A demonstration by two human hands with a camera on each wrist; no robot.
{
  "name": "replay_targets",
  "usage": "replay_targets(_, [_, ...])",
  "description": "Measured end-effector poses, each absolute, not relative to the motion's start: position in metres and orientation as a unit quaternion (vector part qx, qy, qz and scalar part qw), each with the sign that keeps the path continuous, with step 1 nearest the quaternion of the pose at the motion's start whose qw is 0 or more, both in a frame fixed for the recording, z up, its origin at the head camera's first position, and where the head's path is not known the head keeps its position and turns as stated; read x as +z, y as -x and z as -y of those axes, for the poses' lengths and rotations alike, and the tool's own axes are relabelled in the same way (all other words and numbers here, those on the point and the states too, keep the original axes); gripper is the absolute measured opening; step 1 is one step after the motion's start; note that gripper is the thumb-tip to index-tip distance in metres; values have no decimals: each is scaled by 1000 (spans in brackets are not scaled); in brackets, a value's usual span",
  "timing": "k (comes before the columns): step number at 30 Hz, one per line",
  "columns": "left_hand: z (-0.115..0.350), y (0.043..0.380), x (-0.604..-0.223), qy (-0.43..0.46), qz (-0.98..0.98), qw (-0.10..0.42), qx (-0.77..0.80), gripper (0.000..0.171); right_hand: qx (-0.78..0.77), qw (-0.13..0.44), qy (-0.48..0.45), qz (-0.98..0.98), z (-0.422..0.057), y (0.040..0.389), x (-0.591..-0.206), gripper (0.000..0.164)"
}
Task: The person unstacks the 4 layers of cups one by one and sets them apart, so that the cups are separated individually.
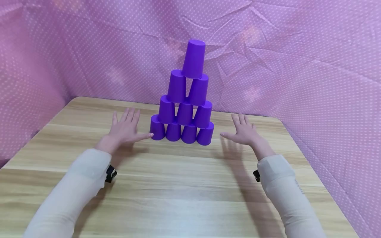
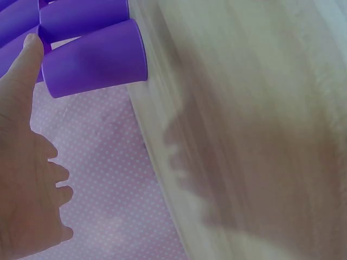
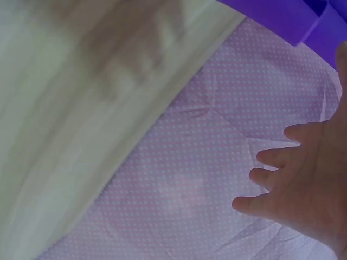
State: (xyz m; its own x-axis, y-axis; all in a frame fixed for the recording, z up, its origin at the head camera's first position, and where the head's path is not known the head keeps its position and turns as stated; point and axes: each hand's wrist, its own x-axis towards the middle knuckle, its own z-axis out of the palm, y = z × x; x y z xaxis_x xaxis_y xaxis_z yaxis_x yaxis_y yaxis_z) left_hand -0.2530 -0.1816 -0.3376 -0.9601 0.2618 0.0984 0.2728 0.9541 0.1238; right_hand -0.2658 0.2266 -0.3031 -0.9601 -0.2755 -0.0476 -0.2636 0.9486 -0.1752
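Pyramid (image 1: 184,114): ten purple cups, upside down in rows of four, three, two and one, on the far half of the counter (image 1: 178,191), near its middle from left to right.
Left hand (image 1: 123,129): released, fingers spread, just left of the bottom row; my thumb (image 1: 146,136) overlaps the left end cup (image 1: 157,127) from the head view, and I cannot tell whether they touch.
Right hand (image 1: 245,132): released too, fingers spread, apart from the right end cup (image 1: 205,134).
Top cup (image 1: 194,59): bridging the two below (the one I'd watch, since a small jolt would likely shift it first).
Bottom row: best left unjarred, I judge; any move of that thumb should go leftward, slowly, away from the cups.
Cuffs (image 1: 275,165): both near of the cups; swinging wide would suit them.
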Motion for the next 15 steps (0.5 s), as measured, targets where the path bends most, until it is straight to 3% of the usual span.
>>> replay_targets(15, [182,263,-329,131,984,36,-113,110,-93,-14,153,-984,-216,279,-251,96])
